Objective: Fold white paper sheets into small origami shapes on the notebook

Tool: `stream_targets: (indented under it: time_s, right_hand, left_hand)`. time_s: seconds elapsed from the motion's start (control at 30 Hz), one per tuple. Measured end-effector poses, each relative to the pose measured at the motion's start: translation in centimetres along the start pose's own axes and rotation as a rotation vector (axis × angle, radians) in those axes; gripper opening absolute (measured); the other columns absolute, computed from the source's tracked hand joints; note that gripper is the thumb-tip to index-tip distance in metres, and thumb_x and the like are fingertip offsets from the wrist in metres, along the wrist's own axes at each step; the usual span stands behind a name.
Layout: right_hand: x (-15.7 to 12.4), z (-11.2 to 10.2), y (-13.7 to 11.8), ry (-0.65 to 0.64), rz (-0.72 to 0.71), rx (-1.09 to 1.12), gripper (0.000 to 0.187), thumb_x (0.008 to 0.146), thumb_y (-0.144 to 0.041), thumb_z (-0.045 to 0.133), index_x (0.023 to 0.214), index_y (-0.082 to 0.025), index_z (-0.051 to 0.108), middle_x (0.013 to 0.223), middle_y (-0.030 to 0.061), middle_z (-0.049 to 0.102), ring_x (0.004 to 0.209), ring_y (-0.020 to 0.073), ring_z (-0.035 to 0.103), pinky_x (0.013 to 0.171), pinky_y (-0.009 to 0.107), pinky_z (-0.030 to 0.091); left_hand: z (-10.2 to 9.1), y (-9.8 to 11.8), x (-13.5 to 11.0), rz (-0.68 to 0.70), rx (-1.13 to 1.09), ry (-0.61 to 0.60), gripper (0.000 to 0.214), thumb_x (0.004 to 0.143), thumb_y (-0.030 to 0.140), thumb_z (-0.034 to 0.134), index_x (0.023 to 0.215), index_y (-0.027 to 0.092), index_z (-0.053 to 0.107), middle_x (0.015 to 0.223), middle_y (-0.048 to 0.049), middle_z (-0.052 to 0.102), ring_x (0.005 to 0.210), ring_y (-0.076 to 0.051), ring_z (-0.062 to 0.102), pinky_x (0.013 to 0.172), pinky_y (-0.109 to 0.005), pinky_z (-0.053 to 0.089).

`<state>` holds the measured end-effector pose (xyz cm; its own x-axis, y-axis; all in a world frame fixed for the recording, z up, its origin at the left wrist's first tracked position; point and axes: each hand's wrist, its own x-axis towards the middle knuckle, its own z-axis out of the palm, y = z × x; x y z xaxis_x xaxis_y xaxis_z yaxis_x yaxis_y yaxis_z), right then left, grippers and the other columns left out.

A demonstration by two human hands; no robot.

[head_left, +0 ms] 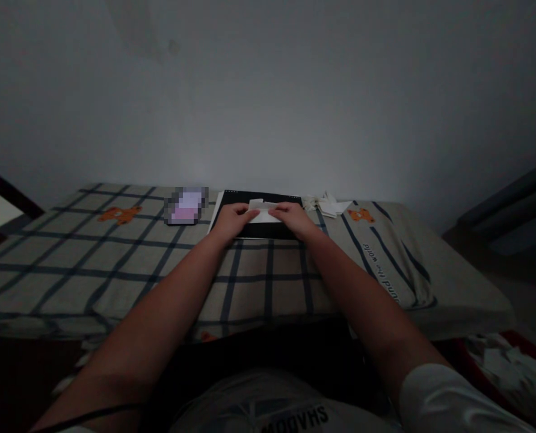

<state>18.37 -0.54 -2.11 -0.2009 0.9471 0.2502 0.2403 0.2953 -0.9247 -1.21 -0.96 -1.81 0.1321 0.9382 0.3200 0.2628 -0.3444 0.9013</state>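
A small piece of white paper [262,214] with raised, folded-looking edges lies over a black pad or folder [268,231]. My left hand [231,221] pinches its left side between thumb and fingers. On the right side, my right hand [296,218] grips the same paper, thumb toward the other thumb. White sheet edges show along the pad's left side. Just right of the pad sits a small pile of white paper pieces [333,205]. The exact folds between my fingers are too small to make out.
A checked cloth [127,258] with orange bear prints covers the table. A phone [186,205], its screen blurred out, lies left of the pad. Behind stands a pale wall [268,96]. At lower right, a red container [532,346] holds white scraps.
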Motion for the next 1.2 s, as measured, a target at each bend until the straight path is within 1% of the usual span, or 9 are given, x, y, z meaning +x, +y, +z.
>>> stream_targets:
  time_s: [0.13,0.23,0.37,0.53,0.6,0.7,0.9,1.03,1.2]
  right_hand:
    - [0.1,-0.1,0.2,0.057,0.071,0.114,0.023,0.07,-0.033,0.067,0.082,-0.014,0.067,0.083,0.0048,0.065,0.07,0.0117,0.056,0.067,0.028,0.047]
    - [0.2,-0.4,0.5,0.046,0.085,0.148,0.019,0.071,-0.03,0.067,0.082,-0.015,0.066,0.085,0.005,0.064,0.074,0.0128,0.057,0.067,0.028,0.049]
    - [0.3,-0.8,0.9,0.015,0.03,0.145,0.017,0.075,-0.029,0.062,0.084,-0.015,0.067,0.086,0.0047,0.065,0.073,0.0121,0.057,0.067,0.028,0.05]
    - [0.3,-1.0,0.6,0.051,0.086,0.079,0.015,0.076,-0.026,0.063,0.083,-0.014,0.067,0.08,0.0052,0.066,0.065,0.0111,0.056,0.063,0.026,0.05]
    - [0.3,-1.2,0.4,0.062,0.098,0.044,0.016,0.076,-0.026,0.063,0.084,-0.013,0.068,0.078,0.0051,0.067,0.06,0.0102,0.055,0.06,0.025,0.049]
    - [0.4,-1.4,0.5,0.069,0.098,-0.011,0.017,0.075,-0.027,0.064,0.083,-0.012,0.068,0.071,0.0044,0.066,0.054,0.0094,0.054,0.055,0.024,0.047]
    - [1.0,-1.6,1.0,0.093,0.129,-0.088,0.015,0.075,-0.027,0.065,0.079,-0.012,0.067,0.065,0.0042,0.065,0.051,0.0097,0.055,0.05,0.023,0.046]
    - [1.4,-1.8,1.2,0.014,0.155,-0.081,0.014,0.076,-0.026,0.064,0.079,-0.012,0.065,0.063,0.004,0.065,0.05,0.0091,0.054,0.05,0.022,0.046]
    - [1.7,-2.6,1.7,-0.103,0.139,-0.117,0.021,0.077,-0.034,0.062,0.084,-0.014,0.063,0.056,-0.0002,0.06,0.047,0.0085,0.05,0.045,0.02,0.038]
  left_hand:
    - [-0.2,-0.5,0.2,-0.013,-0.066,-0.005,0.036,0.071,0.047,0.064,0.084,0.014,0.069,0.077,-0.0041,0.066,0.069,-0.015,0.056,0.064,-0.026,0.041]
    - [-0.1,-0.7,0.2,-0.069,-0.143,-0.021,0.036,0.071,0.047,0.065,0.082,0.014,0.069,0.077,-0.0043,0.066,0.068,-0.014,0.056,0.065,-0.025,0.042]
    - [-0.1,-0.5,0.2,-0.157,-0.231,-0.063,0.038,0.068,0.049,0.067,0.083,0.014,0.069,0.079,-0.0053,0.067,0.068,-0.015,0.056,0.064,-0.025,0.044]
    - [-0.7,0.0,0.6,-0.115,0.032,-0.102,0.036,0.067,0.049,0.068,0.075,0.014,0.071,0.067,-0.0041,0.066,0.06,-0.014,0.054,0.057,-0.023,0.041]
    - [-0.9,0.0,1.0,-0.099,0.067,-0.125,0.034,0.069,0.048,0.067,0.075,0.015,0.071,0.066,-0.0042,0.066,0.057,-0.013,0.054,0.055,-0.023,0.04]
    - [-1.1,-0.3,1.8,-0.137,-0.016,-0.194,0.031,0.069,0.045,0.068,0.077,0.015,0.071,0.067,-0.0046,0.067,0.057,-0.012,0.055,0.055,-0.023,0.041]
    - [-2.1,-1.0,3.3,-0.305,-0.219,-0.448,0.024,0.062,0.031,0.075,0.079,0.015,0.071,0.077,-0.0068,0.069,0.068,-0.014,0.062,0.065,-0.025,0.05]
    - [-2.6,-1.3,3.8,-0.364,-0.268,-0.463,0.024,0.062,0.022,0.076,0.083,0.013,0.07,0.082,-0.009,0.069,0.07,-0.015,0.064,0.068,-0.027,0.053]
    - [-2.7,-1.9,4.4,-0.331,-0.195,-0.451,0.018,0.067,0.022,0.073,0.082,0.014,0.069,0.077,-0.0085,0.068,0.064,-0.015,0.065,0.062,-0.027,0.053]
